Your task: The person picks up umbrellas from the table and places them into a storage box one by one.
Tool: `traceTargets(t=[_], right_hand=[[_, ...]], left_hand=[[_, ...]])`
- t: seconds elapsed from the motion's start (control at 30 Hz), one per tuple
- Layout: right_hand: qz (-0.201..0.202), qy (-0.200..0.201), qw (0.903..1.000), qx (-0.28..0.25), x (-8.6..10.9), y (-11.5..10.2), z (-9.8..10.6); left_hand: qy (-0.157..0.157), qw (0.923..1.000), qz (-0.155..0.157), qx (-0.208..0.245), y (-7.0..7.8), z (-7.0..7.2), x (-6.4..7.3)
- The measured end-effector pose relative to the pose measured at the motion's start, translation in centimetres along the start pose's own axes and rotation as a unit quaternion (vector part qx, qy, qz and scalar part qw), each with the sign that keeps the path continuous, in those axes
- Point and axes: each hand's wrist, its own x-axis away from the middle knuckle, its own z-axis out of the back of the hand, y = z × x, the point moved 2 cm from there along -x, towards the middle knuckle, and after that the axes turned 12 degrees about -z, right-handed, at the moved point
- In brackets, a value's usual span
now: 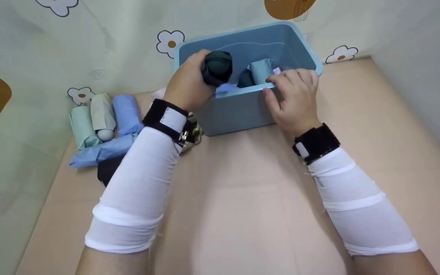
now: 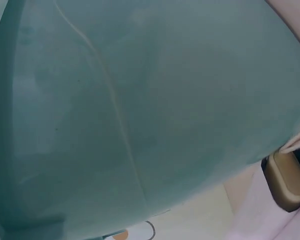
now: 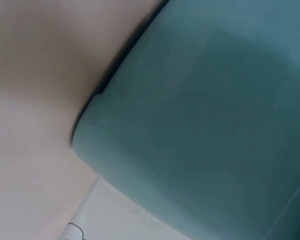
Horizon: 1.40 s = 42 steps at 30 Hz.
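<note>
My left hand grips a dark green folded umbrella, its end facing up, over the near left rim of a blue-grey plastic bin. The right hand holds the bin's near rim at the right, fingers over the edge and thumb on the outer wall. In the bin lie a light teal rolled umbrella, a darker bundle and something lavender. The bin's wall fills most of the left wrist view and right wrist view; neither shows the hands.
Left of the bin lie folded umbrellas in mint, cream, violet-blue and light blue. A black bundle sits partly behind the left sleeve. A tan-faced handle appears beside pale pink fabric. Flowered cloth hangs behind.
</note>
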Motion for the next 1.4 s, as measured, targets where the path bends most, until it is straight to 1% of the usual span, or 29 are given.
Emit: traceTargets(t=[0.1,0.2,0.43,0.53,0.77,0.9,1.0,1.07,1.13,1.23,1.4], right_hand=[[0.002,0.0,1.0,-0.003,0.0,-0.1,0.0],[0.001,-0.001,1.0,-0.003,0.0,-0.2,-0.1],[-0.003,0.0,1.0,0.003,0.1,-0.1,-0.1],[0.001,0.006,1.0,0.002,0.1,-0.2,-0.1],[0.006,0.013,0.9999,0.004,0.0,-0.3,0.0],[0.007,0.012,0.9999,0.004,0.0,-0.2,0.0],[0.006,0.009,0.9999,0.005,0.1,-0.2,0.0],[0.005,0.006,0.9999,0.007,0.1,-0.2,0.0],[0.003,0.003,1.0,0.008,0.1,-0.2,0.0],[-0.002,-0.001,1.0,0.008,0.1,-0.2,0.0],[-0.004,-0.003,0.9999,0.01,0.2,-0.1,0.0]], left_hand=[[-0.003,0.9998,0.011,0.013,-0.2,0.1,0.1],[-0.009,0.9996,0.023,0.014,-0.2,0.0,0.1],[-0.019,0.9978,0.063,0.002,0.1,-0.2,0.3],[-0.022,0.9973,0.07,-0.004,0.2,-0.2,0.4],[-0.004,0.9964,0.085,-0.004,0.3,-0.1,0.3],[0.009,0.9956,0.089,-0.025,0.5,-0.2,0.2],[0.024,0.9937,0.102,-0.039,0.6,-0.3,0.2],[0.026,0.9921,0.114,-0.045,0.6,-0.3,0.2],[0.02,0.9909,0.123,-0.051,0.7,-0.4,0.1],[0.001,0.9895,0.133,-0.057,0.8,-0.4,-0.1],[-0.013,0.9886,0.137,-0.061,0.8,-0.4,-0.2]])
